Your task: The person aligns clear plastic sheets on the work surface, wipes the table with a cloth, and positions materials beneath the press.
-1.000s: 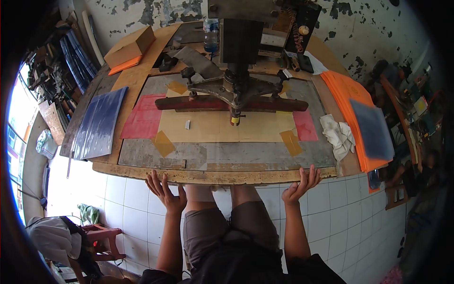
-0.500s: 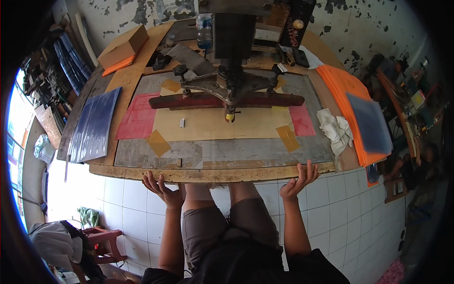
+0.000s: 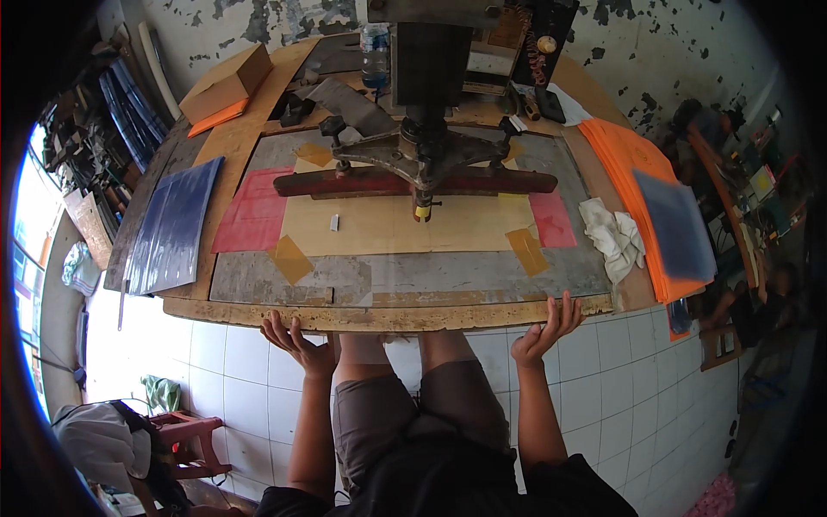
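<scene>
My left hand rests against the worn wooden front edge of the worktable, left of my legs, its fingers reaching up onto the wood. On the right, my right hand touches the same edge with fingers spread. Neither hand holds a loose thing. Beyond them, a grey board carries a yellowish sheet between pink-red pieces, with brown tape at its corners. A small pale piece lies on the sheet. Over it stands a metal press head with a long dark-red bar.
Clear bluish plastic sheets lie at left, near a cardboard box. At right are a crumpled white cloth and a stack of orange sheets with plastic on top. A water bottle stands behind. Another person is at far right.
</scene>
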Demonstrator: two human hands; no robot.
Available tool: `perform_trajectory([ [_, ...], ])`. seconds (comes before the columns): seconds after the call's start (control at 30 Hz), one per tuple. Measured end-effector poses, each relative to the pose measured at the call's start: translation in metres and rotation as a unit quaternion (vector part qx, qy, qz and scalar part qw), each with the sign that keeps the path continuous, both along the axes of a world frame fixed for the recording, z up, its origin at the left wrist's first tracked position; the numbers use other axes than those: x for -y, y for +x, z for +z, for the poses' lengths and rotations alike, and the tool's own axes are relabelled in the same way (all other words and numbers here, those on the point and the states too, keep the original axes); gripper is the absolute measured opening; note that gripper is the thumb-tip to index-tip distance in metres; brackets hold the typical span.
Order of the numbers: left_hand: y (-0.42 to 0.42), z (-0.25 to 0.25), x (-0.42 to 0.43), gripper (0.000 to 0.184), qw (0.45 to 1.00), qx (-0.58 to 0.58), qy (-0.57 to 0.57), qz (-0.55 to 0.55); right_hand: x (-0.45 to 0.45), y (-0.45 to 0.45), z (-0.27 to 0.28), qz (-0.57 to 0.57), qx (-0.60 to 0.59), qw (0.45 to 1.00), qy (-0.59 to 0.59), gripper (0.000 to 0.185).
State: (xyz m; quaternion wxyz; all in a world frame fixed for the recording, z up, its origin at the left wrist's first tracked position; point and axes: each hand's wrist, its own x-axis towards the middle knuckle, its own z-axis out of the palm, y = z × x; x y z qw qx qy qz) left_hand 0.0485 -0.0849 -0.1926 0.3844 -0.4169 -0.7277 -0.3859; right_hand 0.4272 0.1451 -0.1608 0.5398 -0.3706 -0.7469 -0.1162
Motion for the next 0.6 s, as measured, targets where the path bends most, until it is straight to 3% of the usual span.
perform_trajectory([
  [0.2, -0.0042, -0.0072, 0.0018, 0.094, 1.000, -0.007, -0.002, 0.013, -0.0010, -0.0002, -0.0012, 0.007, -0.006, 1.000, 0.004, 0.060],
  [0.6, 0.0002, -0.0019, -0.0007, 0.089, 1.000, -0.002, -0.002, 0.008, -0.0019, -0.0003, -0.0021, 0.005, -0.010, 1.000, 0.011, 0.057],
])
